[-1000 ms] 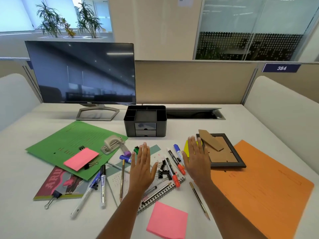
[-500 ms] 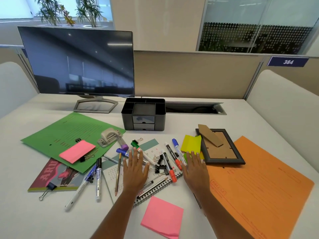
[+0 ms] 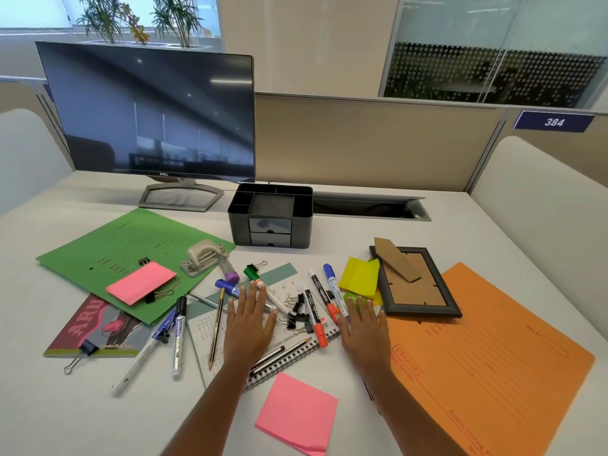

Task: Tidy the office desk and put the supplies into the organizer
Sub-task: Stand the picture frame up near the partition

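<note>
Left hand: we are holding our left hand (image 3: pixel 248 324) flat, palm down, fingers spread, gripping nothing, fingertips at the green marker (image 3: pixel 252 274).
Right hand: we are spreading our right hand (image 3: pixel 363 327) flat too, gripping nothing; yellow sticky notes (image 3: pixel 358 276) are lying just at its 12 o'clock.
Contact: we cannot tell whether the palms are touching anything.
Between hands: red markers (image 3: pixel 311 307) and binder clips (image 3: pixel 297 319) are lying on the spiral notebook (image 3: pixel 289 361).
Organizer: the organizer (image 3: pixel 301 223) is standing well apart at 12 o'clock.

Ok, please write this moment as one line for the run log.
left hand: open, flat over spiral calendar pad | right hand: open, flat beside markers | binder clips: loose on pad | organizer: visible compartments empty
</note>
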